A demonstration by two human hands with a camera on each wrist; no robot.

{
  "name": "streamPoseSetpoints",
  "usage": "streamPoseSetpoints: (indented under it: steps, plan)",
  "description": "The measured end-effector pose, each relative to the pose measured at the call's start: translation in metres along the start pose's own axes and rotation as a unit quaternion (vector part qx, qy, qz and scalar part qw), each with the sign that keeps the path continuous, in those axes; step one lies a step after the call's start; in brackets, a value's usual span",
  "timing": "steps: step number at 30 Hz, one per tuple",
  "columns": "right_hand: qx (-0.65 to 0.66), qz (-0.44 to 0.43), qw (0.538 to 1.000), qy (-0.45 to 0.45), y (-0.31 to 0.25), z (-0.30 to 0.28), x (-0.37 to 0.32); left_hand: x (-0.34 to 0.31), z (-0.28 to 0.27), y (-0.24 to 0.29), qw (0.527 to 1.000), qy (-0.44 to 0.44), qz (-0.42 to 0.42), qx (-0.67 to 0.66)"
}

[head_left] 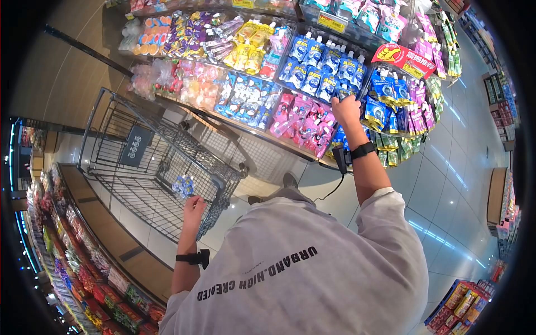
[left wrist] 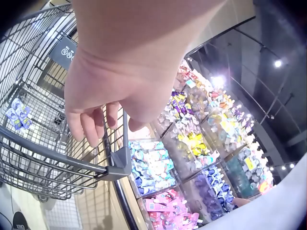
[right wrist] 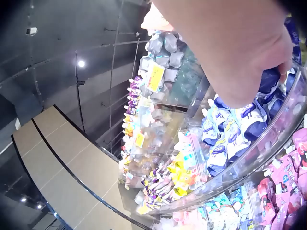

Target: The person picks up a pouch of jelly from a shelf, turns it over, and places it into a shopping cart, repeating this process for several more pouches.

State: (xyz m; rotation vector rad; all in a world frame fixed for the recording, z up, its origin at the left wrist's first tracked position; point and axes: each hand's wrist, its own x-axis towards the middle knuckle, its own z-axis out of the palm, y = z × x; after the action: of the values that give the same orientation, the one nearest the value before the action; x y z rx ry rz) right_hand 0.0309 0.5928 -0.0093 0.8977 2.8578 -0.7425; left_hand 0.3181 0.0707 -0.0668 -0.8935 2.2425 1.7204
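Head view: the right hand is gripping a pouch among others; the left hand is hanging near the cart.

Left wrist: its fingers are dangling, loosely curled.

Right wrist: fingertips are clamping the glossy, dark-blue pouch beneath them.

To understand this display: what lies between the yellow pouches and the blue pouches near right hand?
Pink and pale-blue packets, then a clear divider beside the blue pouches, in the head view.

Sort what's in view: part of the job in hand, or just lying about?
Job, seemingly:
- right hand
- blue-and-white pouches it reaches into
- shopping cart
- blue-and-white packs in it

Just about:
- pink pouches
- yellow pouches
- red sign
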Motion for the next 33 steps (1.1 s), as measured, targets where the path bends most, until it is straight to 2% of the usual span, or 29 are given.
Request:
streamPoseSetpoints:
  steps: [5,7,10,13,15,17,19,22,24,25,27,28,33]
  plan:
    - [0.074,0.008,0.995,0.071,0.0,0.015,-0.008,-0.002,-0.002,-0.005,1.0,0.004,-0.005,-0.001]
    - [0.081,0.006,0.992,0.093,-0.001,0.025,-0.006,0.006,-0.014,-0.018,0.998,-0.051,-0.02,0.011]
    - [0.061,0.003,0.981,0.185,-0.008,0.037,0.001,0.0,-0.013,-0.013,0.998,-0.045,-0.029,0.018]
    - [0.034,0.004,0.972,0.23,-0.006,0.052,0.009,-0.008,-0.007,-0.004,0.999,-0.026,-0.018,-0.008]
    - [0.016,0.014,0.973,0.229,-0.007,0.052,0.005,-0.008,-0.008,-0.004,0.999,-0.016,-0.042,-0.011]
    - [-0.034,-0.011,0.974,0.226,-0.009,0.05,0.0,-0.006,-0.01,-0.005,0.999,-0.023,-0.04,-0.013]
    - [-0.035,0.003,0.979,0.202,-0.011,0.045,-0.006,-0.003,-0.013,-0.009,0.998,-0.049,-0.043,-0.01]
    - [-0.076,-0.039,0.97,0.226,-0.006,0.044,-0.007,-0.003,-0.009,-0.013,0.999,-0.038,-0.022,-0.011]
    - [-0.106,-0.138,0.946,0.274,-0.007,0.039,-0.016,-0.001,-0.009,-0.016,0.999,-0.038,-0.023,-0.007]
    - [-0.106,-0.139,0.946,0.275,-0.007,0.041,-0.019,0.0,-0.008,-0.017,0.999,-0.037,-0.023,-0.003]
    - [-0.135,-0.198,0.94,0.243,-0.004,0.049,-0.024,-0.002,-0.007,-0.015,0.999,-0.038,-0.026,-0.007]
    - [-0.138,-0.182,0.953,0.2,0.0,0.056,-0.022,-0.004,-0.005,-0.015,0.999,-0.041,-0.028,-0.009]
    - [-0.148,-0.162,0.958,0.187,-0.006,0.062,-0.024,-0.007,-0.005,-0.022,0.999,-0.034,-0.033,-0.006]
